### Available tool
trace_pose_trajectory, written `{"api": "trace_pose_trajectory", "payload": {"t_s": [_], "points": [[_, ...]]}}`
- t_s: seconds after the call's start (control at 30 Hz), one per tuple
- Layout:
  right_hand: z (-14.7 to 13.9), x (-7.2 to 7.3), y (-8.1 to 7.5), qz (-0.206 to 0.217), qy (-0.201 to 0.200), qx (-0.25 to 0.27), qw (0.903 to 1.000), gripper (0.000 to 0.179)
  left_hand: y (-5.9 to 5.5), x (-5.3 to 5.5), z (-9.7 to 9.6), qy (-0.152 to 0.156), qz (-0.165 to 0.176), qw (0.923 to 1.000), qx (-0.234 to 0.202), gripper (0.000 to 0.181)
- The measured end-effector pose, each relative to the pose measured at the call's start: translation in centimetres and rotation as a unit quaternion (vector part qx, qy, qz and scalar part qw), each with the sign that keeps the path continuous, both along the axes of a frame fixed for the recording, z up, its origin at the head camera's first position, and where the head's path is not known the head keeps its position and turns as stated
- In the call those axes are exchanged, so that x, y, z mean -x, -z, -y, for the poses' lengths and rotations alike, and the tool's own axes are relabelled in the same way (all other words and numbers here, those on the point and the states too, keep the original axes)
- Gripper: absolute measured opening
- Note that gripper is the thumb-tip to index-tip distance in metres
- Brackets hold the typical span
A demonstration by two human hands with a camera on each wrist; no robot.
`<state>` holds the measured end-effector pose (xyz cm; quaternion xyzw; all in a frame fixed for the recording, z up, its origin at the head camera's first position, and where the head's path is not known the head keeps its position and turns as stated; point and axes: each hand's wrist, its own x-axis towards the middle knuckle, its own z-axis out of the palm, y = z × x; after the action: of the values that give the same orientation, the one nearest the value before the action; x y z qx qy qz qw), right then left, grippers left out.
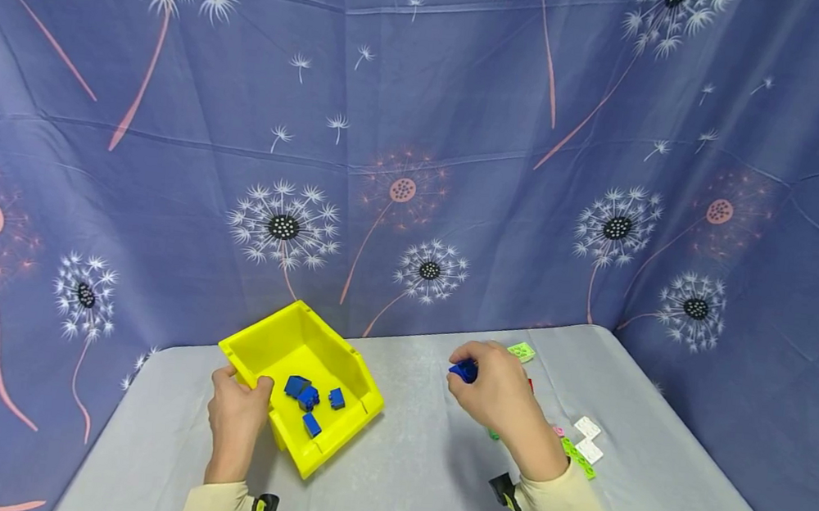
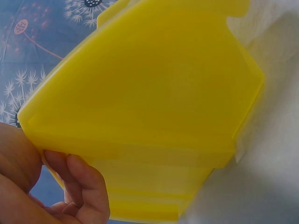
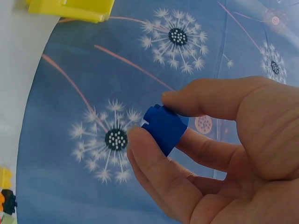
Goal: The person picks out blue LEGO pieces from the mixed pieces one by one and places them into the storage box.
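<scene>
A yellow plastic bin (image 1: 351, 439) is tilted over the left part of the table, with several blue building bricks (image 1: 308, 397) inside. My left hand (image 1: 237, 418) grips the bin's left rim, the thumb over the edge; the left wrist view shows curled fingers (image 2: 88, 179) under the lip of the yellow wall. To the right of the bin, my right hand (image 1: 496, 387) is raised above the table. It pinches a blue brick (image 3: 164, 129) between thumb and fingers, the studs facing outward in the right wrist view.
Behind and below the right hand lie loose pieces: a light green brick (image 1: 521, 351), white bricks (image 1: 588, 439) and a long lime-green brick (image 1: 578, 458). A grey cloth covers the table (image 1: 404, 469). A blue dandelion-print curtain (image 1: 502, 215) hangs along the back and sides.
</scene>
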<state>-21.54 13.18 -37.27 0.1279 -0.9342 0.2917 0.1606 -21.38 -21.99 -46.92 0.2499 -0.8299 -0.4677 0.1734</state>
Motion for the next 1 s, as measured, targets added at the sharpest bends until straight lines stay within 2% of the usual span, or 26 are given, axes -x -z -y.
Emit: {"api": "trace_pose_trajectory", "payload": {"t_s": [0.63, 1.0], "points": [[3.7, 0.0, -0.6, 0.016, -0.028, 0.013, 0.9994, 0.012, 0.1, 0.1, 0.0, -0.001, 0.0, 1.0, 0.004, 0.07], [5.7, 0.3, -0.9, 0.018, -0.058, 0.02, 0.9979, 0.012, 0.0, 0.0, -0.1, 0.001, -0.008, 1.0, 0.005, 0.07]]}}
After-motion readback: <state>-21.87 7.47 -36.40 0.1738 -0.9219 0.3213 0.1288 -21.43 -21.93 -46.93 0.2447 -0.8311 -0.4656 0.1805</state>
